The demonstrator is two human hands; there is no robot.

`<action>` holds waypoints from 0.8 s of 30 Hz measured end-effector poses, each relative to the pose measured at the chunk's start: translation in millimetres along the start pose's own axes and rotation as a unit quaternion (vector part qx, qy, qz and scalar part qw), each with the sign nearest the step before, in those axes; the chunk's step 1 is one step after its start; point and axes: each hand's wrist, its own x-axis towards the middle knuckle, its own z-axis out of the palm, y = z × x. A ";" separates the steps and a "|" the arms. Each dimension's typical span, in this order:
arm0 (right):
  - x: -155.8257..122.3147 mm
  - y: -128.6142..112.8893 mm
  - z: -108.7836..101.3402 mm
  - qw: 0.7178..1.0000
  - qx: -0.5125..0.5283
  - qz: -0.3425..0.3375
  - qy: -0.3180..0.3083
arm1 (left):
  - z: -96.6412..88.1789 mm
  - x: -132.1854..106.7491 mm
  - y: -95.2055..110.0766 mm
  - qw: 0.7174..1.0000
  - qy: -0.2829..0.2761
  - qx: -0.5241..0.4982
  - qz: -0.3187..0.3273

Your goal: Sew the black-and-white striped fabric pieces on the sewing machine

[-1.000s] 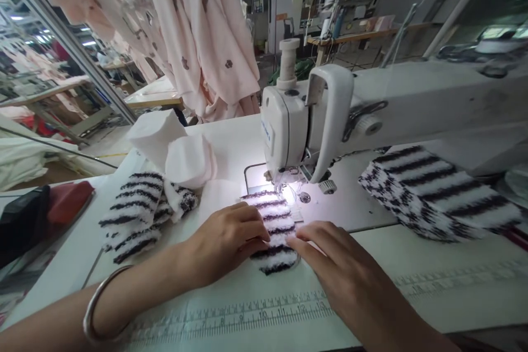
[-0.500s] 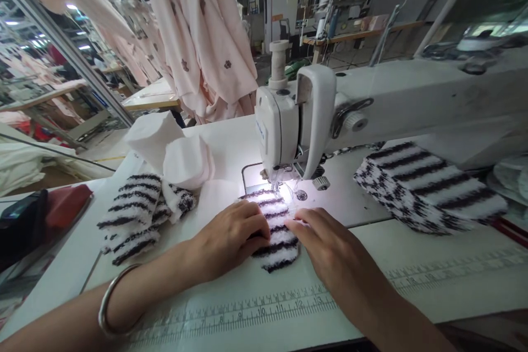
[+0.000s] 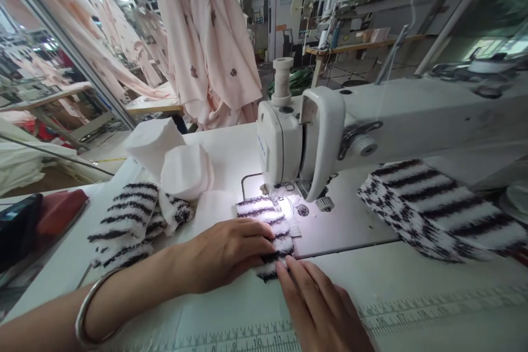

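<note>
**Striped piece fed further under the needle**

What changed: the striped piece (image 3: 266, 231) has gone further in under the sewing machine (image 3: 297, 143). A sec ago more of it lay near the person, w/ its round end out in the open. Now only a bit of that near end peeks out by the fingers. The right hand (image 3: 317, 308) has slid back toward the person; before, it lay flat beside the cloth, nearer the needle. The left hand (image 3: 226, 250) is in about the same spot. My guess: the seam is running along the piece & a good part is done.

Where it lies: the striped piece is flat on the worktop (image 3: 412, 280), far end lit up under the needle, near end under the hands.

Left hand: flat, fingers spread a little, pressing down on the left side of the piece. Not gripping.
Right hand: fingers straight & close together, tips touching the near edge of the piece. Not gripping either.

Other stuff: a stack of striped pieces (image 3: 437, 209) to the right, well apart from the hands. A heap of striped & white bits (image 3: 140, 203) to the left. Pink cloth (image 3: 214, 38) hangs far back.
</note>
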 end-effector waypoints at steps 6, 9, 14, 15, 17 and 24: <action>21.6 6.3 9.9 0.999 0.019 0.013 0.032 | -4.7 5.2 -18.7 1.000 0.023 0.000 0.003; 33.0 10.7 10.2 1.000 0.015 0.016 0.019 | -5.4 7.9 -26.0 1.000 0.031 0.001 -0.004; 48.4 18.0 6.7 1.000 0.011 0.019 0.011 | -7.8 12.1 -30.6 0.998 0.043 0.033 -0.016; 50.1 19.9 6.6 1.000 0.017 0.018 0.014 | -8.2 13.0 -30.4 0.998 0.048 0.044 -0.020; 52.8 25.2 6.9 0.999 0.041 0.020 0.016 | -8.7 14.8 -29.1 0.996 0.059 0.064 -0.028; 69.0 57.4 2.4 0.995 0.094 -0.002 -0.021 | 1.2 14.9 -24.7 0.983 0.093 0.137 -0.077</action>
